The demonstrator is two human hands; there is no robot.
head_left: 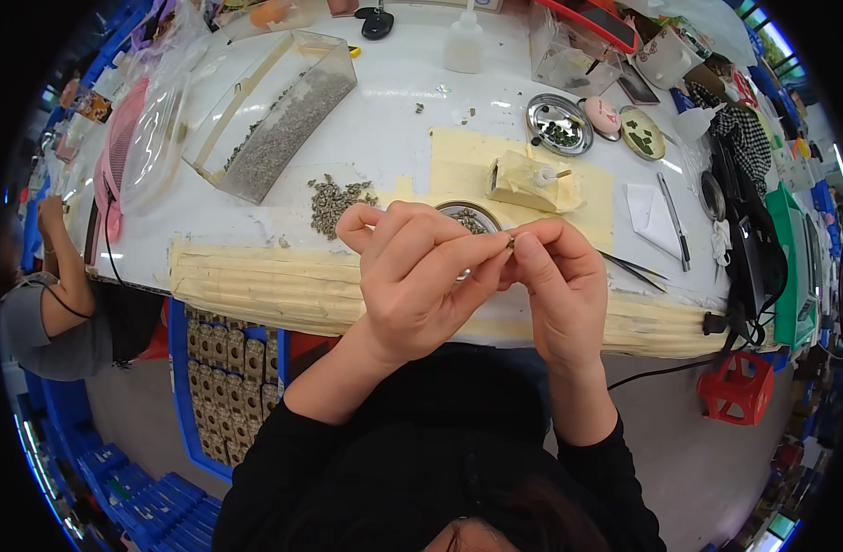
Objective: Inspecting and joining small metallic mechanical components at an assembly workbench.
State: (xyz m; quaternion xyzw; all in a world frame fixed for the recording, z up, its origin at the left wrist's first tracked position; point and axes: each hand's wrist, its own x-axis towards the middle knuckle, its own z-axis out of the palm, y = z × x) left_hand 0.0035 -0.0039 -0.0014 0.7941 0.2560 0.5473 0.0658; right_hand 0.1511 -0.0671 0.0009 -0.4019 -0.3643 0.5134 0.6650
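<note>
My left hand (412, 276) and my right hand (564, 290) meet over the table's near edge, fingertips pinched together. Between them shows a tiny dark piece (510, 244), too small to name and mostly covered by the fingers. Just behind the hands is a round dish (451, 205) of small grey pieces, partly hidden by my left hand. A loose heap of similar grey-green pieces (334, 204) lies to its left. Beyond the dish stands a block wrapped in yellowish tape (532, 182), with a short pale stick on top. Dark tweezers (635, 271) lie right of my right hand.
A clear box of grey bits (288, 129) sits back left. A white squeeze bottle (463, 41), a metal dish with dark green pieces (559, 127) and a red-framed device (591, 20) stand farther back. A blue crate (179, 368) is below left; another person (58, 313) sits far left.
</note>
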